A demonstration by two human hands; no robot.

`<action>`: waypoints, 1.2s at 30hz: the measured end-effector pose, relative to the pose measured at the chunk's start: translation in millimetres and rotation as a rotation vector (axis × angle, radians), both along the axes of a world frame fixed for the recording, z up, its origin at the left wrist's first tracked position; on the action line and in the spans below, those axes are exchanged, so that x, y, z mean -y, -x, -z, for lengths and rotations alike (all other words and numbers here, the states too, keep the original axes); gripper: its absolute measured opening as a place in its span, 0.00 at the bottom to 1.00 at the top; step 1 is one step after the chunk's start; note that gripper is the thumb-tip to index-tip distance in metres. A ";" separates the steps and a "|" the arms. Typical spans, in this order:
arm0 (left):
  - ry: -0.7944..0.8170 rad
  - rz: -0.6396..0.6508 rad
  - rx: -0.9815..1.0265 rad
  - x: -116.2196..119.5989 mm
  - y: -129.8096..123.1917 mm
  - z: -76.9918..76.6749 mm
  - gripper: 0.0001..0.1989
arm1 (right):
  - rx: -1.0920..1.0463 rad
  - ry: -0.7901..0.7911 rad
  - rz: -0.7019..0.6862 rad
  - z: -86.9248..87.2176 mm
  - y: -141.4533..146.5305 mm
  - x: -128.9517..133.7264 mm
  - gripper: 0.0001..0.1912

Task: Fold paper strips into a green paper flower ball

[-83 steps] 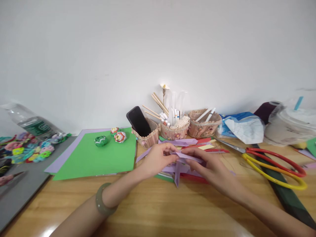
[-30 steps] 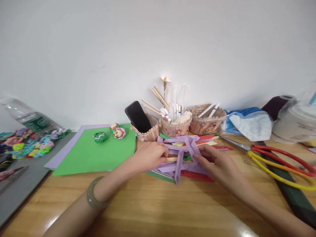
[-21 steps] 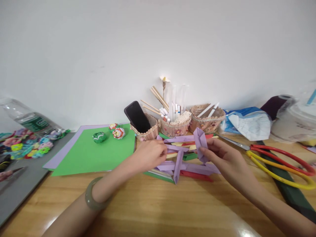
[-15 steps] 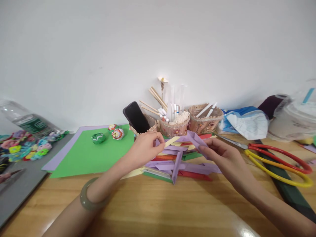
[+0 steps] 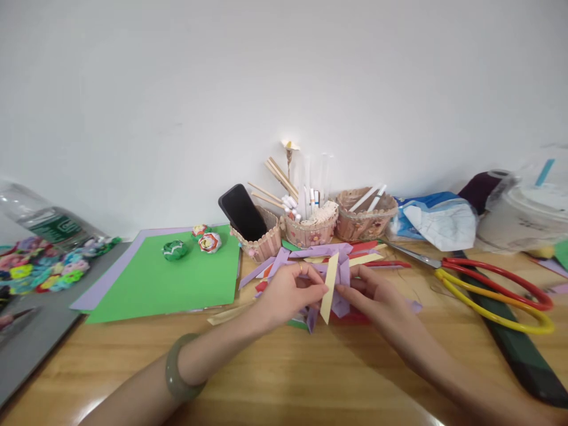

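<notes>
My left hand (image 5: 290,294) pinches a pale yellow paper strip (image 5: 329,287), which stands nearly upright between my hands. My right hand (image 5: 377,299) has its thumb and fingers closed on a folded purple paper strip (image 5: 342,275), just behind and to the right of the yellow one. The two strips overlap in view; whether they touch I cannot tell. Beneath and behind both hands lies a loose pile of purple, red, yellow and green paper strips (image 5: 284,260), partly hidden by the hands.
Green paper (image 5: 146,278) bears several folded paper balls (image 5: 210,242). Decorated baskets (image 5: 309,234) along the wall hold a phone (image 5: 243,213), sticks and pens. Scissors (image 5: 497,266) with red and yellow handles lie right, near a lidded cup (image 5: 523,219). Left is a plastic bottle (image 5: 57,225).
My hands have come together over the pile. The yellow strip has swung from slanting to nearly upright, and the purple strip has moved left and down beside it.
</notes>
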State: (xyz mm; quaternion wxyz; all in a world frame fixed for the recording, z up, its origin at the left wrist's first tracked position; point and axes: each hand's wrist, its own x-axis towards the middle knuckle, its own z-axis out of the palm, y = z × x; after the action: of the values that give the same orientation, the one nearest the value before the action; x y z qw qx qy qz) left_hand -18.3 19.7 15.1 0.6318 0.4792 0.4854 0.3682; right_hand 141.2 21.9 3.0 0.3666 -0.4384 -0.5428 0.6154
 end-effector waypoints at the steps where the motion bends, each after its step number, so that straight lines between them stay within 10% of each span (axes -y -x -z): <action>1: 0.006 -0.011 -0.007 0.5 -0.4 0.3 0.09 | -0.009 0.004 -0.022 -1.8 1.5 2.4 0.12; 36: 0.054 -0.073 -0.039 13.8 -9.8 3.8 0.05 | 0.407 -0.310 0.075 5.7 1.8 12.5 0.13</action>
State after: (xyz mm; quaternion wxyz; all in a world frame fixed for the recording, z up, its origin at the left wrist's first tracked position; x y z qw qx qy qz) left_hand -8.5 5.9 11.2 0.6209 0.4512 0.5246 0.3684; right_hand 139.5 9.4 -2.7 0.3351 -0.5116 -0.6765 0.4102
